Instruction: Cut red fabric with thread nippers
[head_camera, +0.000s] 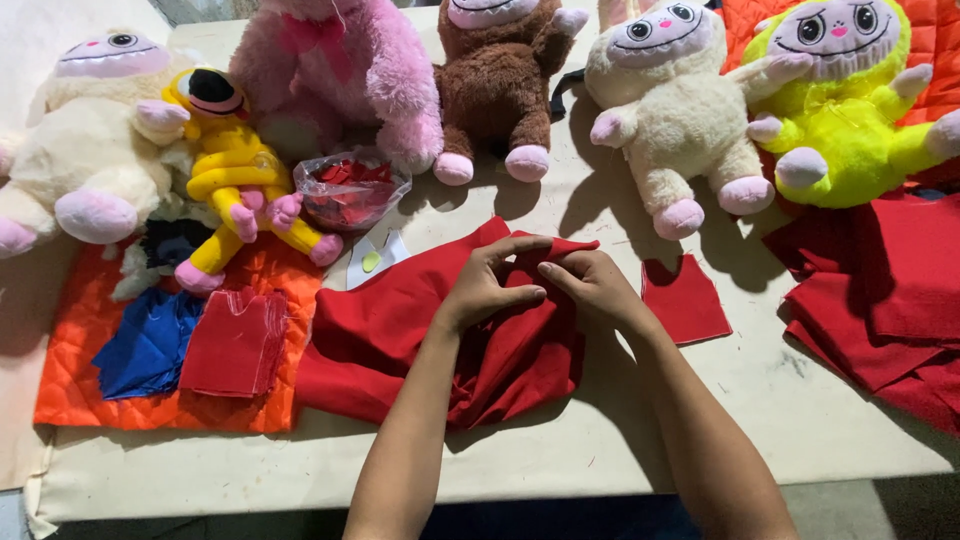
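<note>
A crumpled piece of red cloth lies in the middle of the pale table. My left hand pinches its upper edge, fingers curled into a fold. My right hand grips the same fold right beside it, the two hands touching. A small cut red piece lies flat just right of my right wrist.
Several plush toys line the far edge: cream, yellow, pink, brown, cream, neon yellow. A bag of red scraps, an orange quilted mat with blue and red pieces, red fabric stack right.
</note>
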